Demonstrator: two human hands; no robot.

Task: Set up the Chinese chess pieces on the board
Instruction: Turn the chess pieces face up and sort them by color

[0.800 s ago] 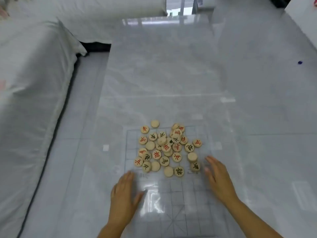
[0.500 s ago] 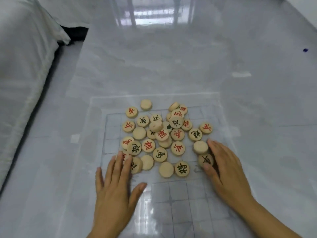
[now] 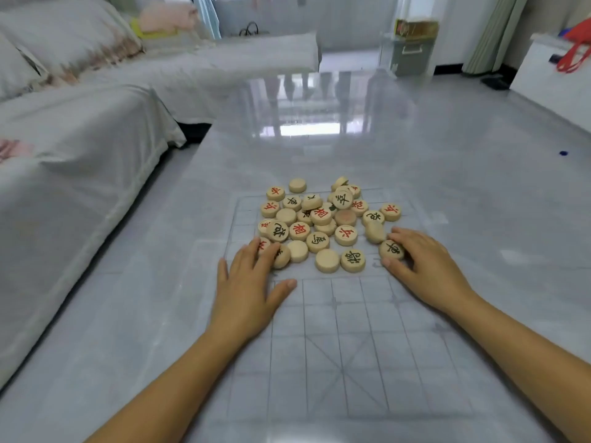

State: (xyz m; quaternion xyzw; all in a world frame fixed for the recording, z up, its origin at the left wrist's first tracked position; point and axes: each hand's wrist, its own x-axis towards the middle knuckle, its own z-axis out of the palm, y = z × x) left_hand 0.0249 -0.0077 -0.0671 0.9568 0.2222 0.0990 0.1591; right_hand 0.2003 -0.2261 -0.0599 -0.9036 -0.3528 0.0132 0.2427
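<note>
Dozens of heaped xiangqi pieces [image 3: 320, 216]; left hand [image 3: 248, 289] flat at edge, right hand [image 3: 427, 266] pinching black chariot [image 3: 391, 249]; toppling risk if yanked.

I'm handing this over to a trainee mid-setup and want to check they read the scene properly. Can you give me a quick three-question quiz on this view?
1. True or false: the chess pieces stand in their starting rows on the board.
2. What does the right hand hold between thumb and fingers? A) a black-marked piece at the heap's right edge; B) a red-marked piece from the top of the heap; C) nothing.
3. Fill in: the left hand lies flat, touching pieces at the heap's ___ near corner.
Key: 1 false, they lie in a loose heap, some face down; 2 A; 3 left.
</note>
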